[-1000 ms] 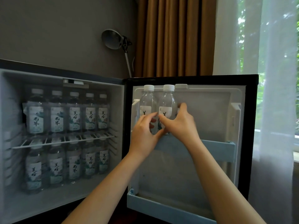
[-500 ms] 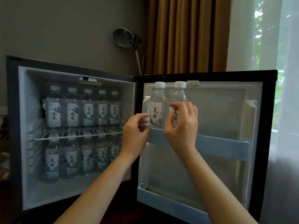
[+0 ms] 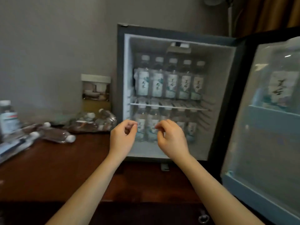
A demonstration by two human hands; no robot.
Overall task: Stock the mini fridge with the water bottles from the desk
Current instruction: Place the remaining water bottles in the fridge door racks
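Note:
The mini fridge [image 3: 121,78] stands open on the wooden desk [image 3: 65,168]. Two rows of labelled water bottles [image 3: 170,82] fill its wire shelf and floor. On the open door's upper shelf [image 3: 272,117] at the right stands a blurred bottle [image 3: 280,88]. My left hand [image 3: 122,140] and my right hand [image 3: 172,140] hover side by side in front of the fridge's lower row, fingers loosely curled, holding nothing. Loose bottles [image 3: 58,135] lie on their sides on the desk at the left.
A card stand with a picture [image 3: 95,90] leans on the wall left of the fridge. Crumpled plastic wrap with bottles [image 3: 95,120] lies beside it. An upright bottle [image 3: 8,117] stands at the far left edge. Brown curtains [image 3: 266,13] hang at the top right.
Both hands have let go of the bottles on the door shelf and pulled back empty. The view has swung left, bringing the desk and its loose bottles into sight.

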